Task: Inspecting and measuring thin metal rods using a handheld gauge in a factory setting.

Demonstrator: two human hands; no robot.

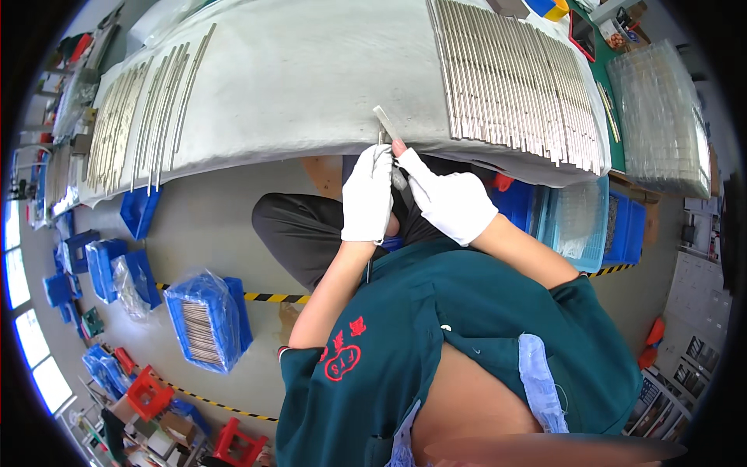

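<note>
Both my hands wear white gloves and meet at the table's near edge. My left hand (367,194) is closed round a thin metal rod (381,138), whose upper end shows above the fingers; most of it is hidden. My right hand (451,198), a fingertip bare, pinches a flat pale strip (384,121) that slants up beside the rod's end. Whether strip and rod touch, I cannot tell. A wide row of metal rods (506,86) lies side by side on the right of the table, and a looser group of rods (167,109) on the left.
A pale cloth (311,78) covers the table. Clear plastic trays (657,117) are stacked at far right. Blue crates (622,229) stand below the table's right side. On the floor at left, a plastic-lined blue crate (233,311) holds rods, near red stools (152,393).
</note>
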